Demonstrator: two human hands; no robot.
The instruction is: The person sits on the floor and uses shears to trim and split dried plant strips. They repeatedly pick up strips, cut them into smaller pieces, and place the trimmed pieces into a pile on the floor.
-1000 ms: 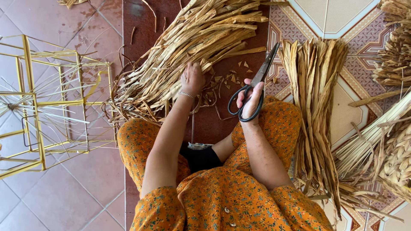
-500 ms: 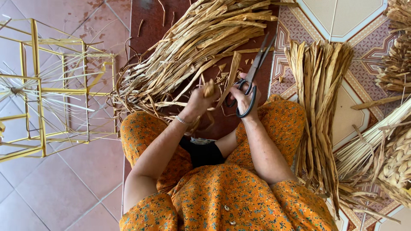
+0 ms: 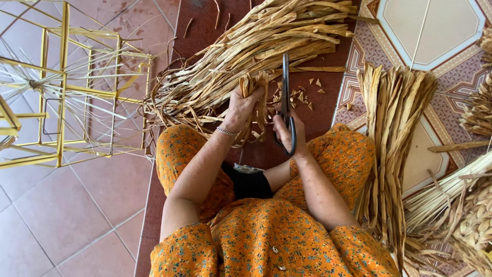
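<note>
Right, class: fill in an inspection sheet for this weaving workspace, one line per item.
Surface: tiled floor, pink beside a dark red strip.
Job's things: left hand grips a folded bunch of dried strips; right hand holds black scissors, blades pointing away, beside the bunch.
Clutter: small cut scraps on the red strip.
Grippers: both hands closed around their things.
Cables: nothing seen.
Surroundings: big pile of dried strips ahead, trimmed bundle at the right, yellow wire frame at the left, woven pieces at the far right.
</note>
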